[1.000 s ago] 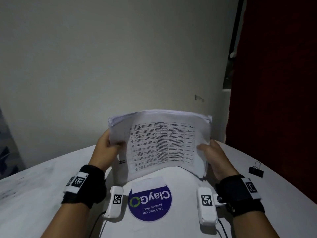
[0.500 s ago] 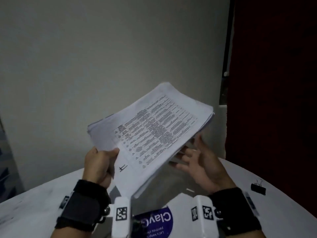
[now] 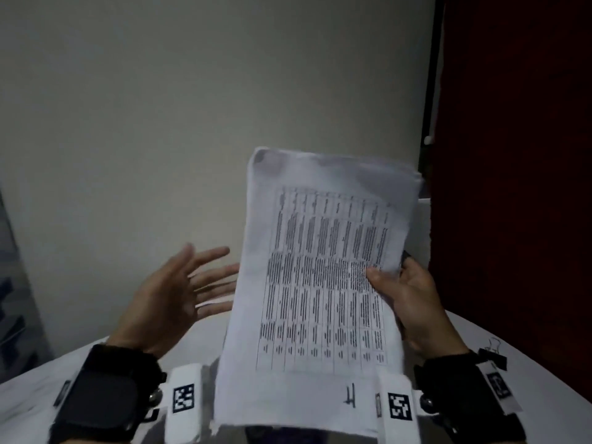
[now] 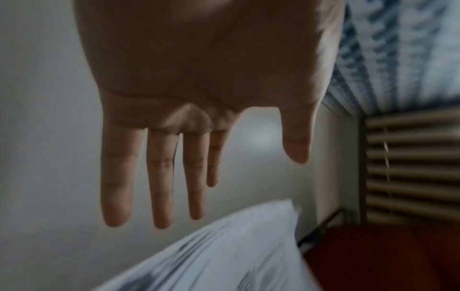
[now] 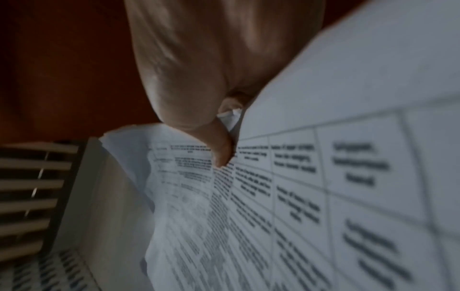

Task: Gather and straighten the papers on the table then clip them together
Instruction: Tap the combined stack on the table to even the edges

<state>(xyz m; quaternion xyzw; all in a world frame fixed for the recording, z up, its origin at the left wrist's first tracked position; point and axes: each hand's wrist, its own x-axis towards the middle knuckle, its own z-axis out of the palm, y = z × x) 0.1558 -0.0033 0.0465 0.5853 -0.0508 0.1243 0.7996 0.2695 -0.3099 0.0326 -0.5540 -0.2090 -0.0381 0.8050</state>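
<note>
Papers: a stack held upright above the table, gripped at its right edge.
Right hand: thumb pressed on the printed top sheet, fingers hidden behind; the thumb tip on the text is shown only by the right wrist view.
Left hand: spread flat, fingers straight, nothing held, just left of the stack.
Binder clip: seen only from the head, lying on the table beside the right wrist.

The top sheet of the papers carries a printed table too blurred to read under the right hand's thumb, a handwritten mark like "TT" below that grip, and the wrist tags show only square black-and-white codes.
</note>
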